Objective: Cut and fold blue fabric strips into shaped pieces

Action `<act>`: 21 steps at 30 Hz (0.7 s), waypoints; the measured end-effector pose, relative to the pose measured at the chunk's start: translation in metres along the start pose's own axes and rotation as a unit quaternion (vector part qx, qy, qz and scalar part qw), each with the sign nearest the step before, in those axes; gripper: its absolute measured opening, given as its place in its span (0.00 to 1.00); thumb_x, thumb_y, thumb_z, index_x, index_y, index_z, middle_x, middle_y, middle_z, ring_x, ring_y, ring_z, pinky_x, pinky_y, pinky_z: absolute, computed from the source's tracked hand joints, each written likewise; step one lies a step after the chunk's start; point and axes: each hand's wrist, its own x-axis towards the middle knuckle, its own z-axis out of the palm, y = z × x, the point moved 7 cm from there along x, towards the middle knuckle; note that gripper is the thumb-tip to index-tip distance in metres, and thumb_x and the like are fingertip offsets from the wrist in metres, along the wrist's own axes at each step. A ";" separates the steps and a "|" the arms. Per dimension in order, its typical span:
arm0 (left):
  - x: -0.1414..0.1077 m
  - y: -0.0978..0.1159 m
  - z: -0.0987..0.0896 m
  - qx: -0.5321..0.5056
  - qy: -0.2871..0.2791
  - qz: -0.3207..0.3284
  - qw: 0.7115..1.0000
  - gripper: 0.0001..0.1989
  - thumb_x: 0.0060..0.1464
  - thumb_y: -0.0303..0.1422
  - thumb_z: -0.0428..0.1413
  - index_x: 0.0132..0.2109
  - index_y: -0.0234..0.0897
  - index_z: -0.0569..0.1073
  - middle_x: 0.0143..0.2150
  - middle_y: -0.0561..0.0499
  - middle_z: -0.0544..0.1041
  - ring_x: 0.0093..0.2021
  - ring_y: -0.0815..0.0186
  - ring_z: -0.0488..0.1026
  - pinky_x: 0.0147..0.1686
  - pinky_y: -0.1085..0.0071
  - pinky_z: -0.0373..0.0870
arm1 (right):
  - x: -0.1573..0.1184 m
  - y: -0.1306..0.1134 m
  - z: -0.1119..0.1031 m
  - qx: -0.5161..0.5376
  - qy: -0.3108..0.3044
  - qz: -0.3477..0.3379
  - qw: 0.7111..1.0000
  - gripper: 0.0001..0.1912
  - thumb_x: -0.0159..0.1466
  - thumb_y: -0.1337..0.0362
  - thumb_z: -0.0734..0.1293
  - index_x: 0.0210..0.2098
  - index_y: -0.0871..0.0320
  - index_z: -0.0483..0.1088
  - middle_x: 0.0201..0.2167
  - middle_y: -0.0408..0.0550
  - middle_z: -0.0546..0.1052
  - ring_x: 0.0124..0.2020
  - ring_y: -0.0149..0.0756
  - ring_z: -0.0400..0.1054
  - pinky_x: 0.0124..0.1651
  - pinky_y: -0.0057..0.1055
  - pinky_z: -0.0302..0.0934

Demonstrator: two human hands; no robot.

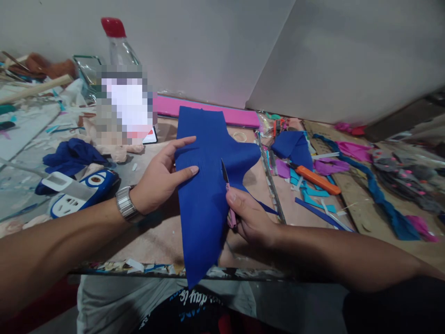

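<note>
A piece of blue fabric [203, 185] hangs upright in front of me, its pointed lower end reaching past the table's front edge. My left hand [165, 174] grips its left side, with thumb and a finger on the front and the other fingers partly hidden behind. My right hand [250, 213] is closed around small pink-handled scissors [231, 218]. One dark blade lies across the front of the fabric, pointing up; the other blade is hidden, and a cut edge opens to the right of it. A thin blue strip trails from the fabric on the right.
A red-capped bottle [121, 48] and a blurred lit screen stand at the back left. A pink flat bundle [239, 117] lies along the wall. Right are an orange cutter knife [318, 180] and scraps; left, a blue-white tape dispenser [85, 192] and crumpled blue cloth [73, 155].
</note>
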 end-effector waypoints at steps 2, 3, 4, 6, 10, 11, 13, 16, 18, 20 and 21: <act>-0.001 0.003 0.001 0.021 -0.003 0.007 1.000 0.33 0.55 0.36 0.67 0.66 0.41 0.69 0.67 0.42 0.72 0.64 0.50 0.73 0.61 0.53 0.75 | 0.000 0.001 -0.003 -0.015 0.008 -0.002 1.000 0.29 0.64 0.35 0.69 0.28 0.55 0.65 0.16 0.36 0.63 0.19 0.28 0.55 0.22 0.29 0.48; -0.001 0.004 0.001 0.029 -0.004 0.008 1.000 0.32 0.55 0.35 0.67 0.65 0.40 0.69 0.67 0.42 0.73 0.64 0.50 0.73 0.61 0.54 0.76 | 0.000 0.002 -0.003 -0.017 0.008 -0.004 1.000 0.29 0.64 0.34 0.69 0.28 0.55 0.65 0.16 0.36 0.63 0.19 0.28 0.55 0.22 0.29 0.48; -0.002 0.005 0.001 0.036 -0.003 0.008 0.999 0.31 0.55 0.35 0.67 0.65 0.40 0.70 0.66 0.42 0.73 0.63 0.51 0.73 0.60 0.54 0.76 | 0.000 0.003 -0.004 -0.016 0.008 -0.007 1.000 0.30 0.64 0.34 0.69 0.28 0.55 0.65 0.16 0.36 0.63 0.19 0.28 0.54 0.22 0.29 0.48; -0.003 0.007 0.001 0.050 0.000 0.007 0.999 0.29 0.55 0.34 0.67 0.63 0.40 0.72 0.65 0.43 0.75 0.63 0.51 0.74 0.59 0.55 0.77 | 0.000 0.005 -0.005 -0.012 0.010 -0.010 1.000 0.29 0.65 0.35 0.68 0.28 0.55 0.66 0.16 0.36 0.63 0.19 0.28 0.53 0.23 0.29 0.47; -0.004 0.007 0.002 0.053 -0.011 -0.013 0.998 0.27 0.55 0.36 0.68 0.62 0.40 0.76 0.64 0.44 0.77 0.62 0.51 0.75 0.61 0.54 0.76 | 0.000 0.009 -0.005 0.014 0.005 -0.003 1.000 0.27 0.65 0.37 0.69 0.29 0.55 0.67 0.18 0.39 0.66 0.21 0.30 0.55 0.26 0.30 0.51; -0.005 0.005 0.003 0.044 -0.019 -0.028 0.998 0.28 0.55 0.37 0.68 0.62 0.39 0.77 0.63 0.43 0.78 0.61 0.51 0.76 0.61 0.53 0.76 | 0.000 0.009 -0.004 0.027 0.003 0.002 1.000 0.26 0.65 0.38 0.70 0.29 0.54 0.68 0.19 0.39 0.67 0.21 0.31 0.56 0.27 0.30 0.53; -0.006 0.002 0.005 0.026 -0.032 -0.055 0.998 0.29 0.54 0.39 0.69 0.62 0.39 0.77 0.61 0.43 0.79 0.59 0.50 0.78 0.59 0.52 0.77 | -0.001 0.010 -0.003 0.055 -0.001 0.013 0.998 0.25 0.65 0.39 0.71 0.30 0.54 0.69 0.20 0.39 0.68 0.22 0.32 0.58 0.29 0.31 0.57; -0.007 0.000 0.004 0.023 -0.027 -0.065 0.997 0.30 0.54 0.39 0.70 0.63 0.38 0.77 0.61 0.42 0.80 0.59 0.49 0.78 0.59 0.51 0.77 | -0.002 0.008 0.000 0.083 -0.001 0.023 0.996 0.22 0.65 0.41 0.72 0.35 0.54 0.73 0.22 0.41 0.71 0.26 0.34 0.65 0.34 0.33 0.65; -0.007 0.001 0.002 0.028 -0.015 -0.058 0.998 0.31 0.54 0.39 0.69 0.64 0.39 0.77 0.63 0.42 0.79 0.60 0.48 0.77 0.61 0.50 0.76 | -0.002 0.007 0.004 0.102 -0.012 0.032 0.994 0.22 0.64 0.42 0.73 0.43 0.54 0.76 0.28 0.44 0.77 0.33 0.38 0.71 0.41 0.36 0.69; -0.006 0.002 0.000 0.029 -0.003 -0.054 0.998 0.31 0.54 0.39 0.69 0.64 0.39 0.76 0.64 0.43 0.78 0.61 0.49 0.76 0.61 0.50 0.76 | -0.002 0.006 0.008 0.128 -0.026 0.038 0.991 0.24 0.63 0.44 0.75 0.49 0.54 0.76 0.34 0.46 0.80 0.37 0.40 0.74 0.46 0.38 0.71; -0.005 0.003 -0.001 0.028 0.002 -0.053 0.998 0.31 0.54 0.39 0.69 0.64 0.39 0.76 0.64 0.43 0.78 0.61 0.49 0.76 0.61 0.51 0.76 | -0.002 0.005 0.010 0.138 -0.032 0.037 0.989 0.23 0.63 0.44 0.75 0.49 0.54 0.76 0.34 0.45 0.80 0.36 0.39 0.74 0.45 0.37 0.71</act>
